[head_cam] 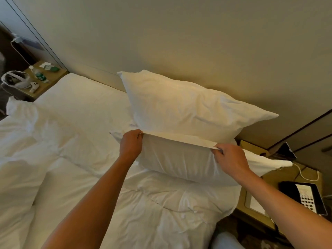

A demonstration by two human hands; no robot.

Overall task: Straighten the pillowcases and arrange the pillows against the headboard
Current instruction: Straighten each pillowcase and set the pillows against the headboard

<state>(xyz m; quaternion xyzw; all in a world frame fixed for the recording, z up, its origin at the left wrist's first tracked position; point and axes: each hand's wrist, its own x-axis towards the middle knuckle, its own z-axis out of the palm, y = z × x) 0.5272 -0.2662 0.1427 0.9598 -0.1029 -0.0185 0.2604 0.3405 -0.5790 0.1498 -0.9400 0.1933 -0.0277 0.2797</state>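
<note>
A white pillow (pixel 183 106) stands tilted against the beige headboard (pixel 100 74) on the right half of the bed. In front of it a second white pillow (pixel 177 162) stands on its long side. My left hand (pixel 130 142) pinches the top edge of its pillowcase at the left. My right hand (pixel 228 157) pinches the same edge further right, and the cloth is stretched taut between them. The case's loose end (pixel 265 164) sticks out to the right. Another pillow (pixel 79 97) lies flat on the left half.
A rumpled white duvet (pixel 89 186) covers the bed. To the right stands a bedside table (pixel 280 178) with a telephone (pixel 305 196), cables and a phone. To the left a second bedside table (pixel 43 78) carries a headset, a controller and bottles.
</note>
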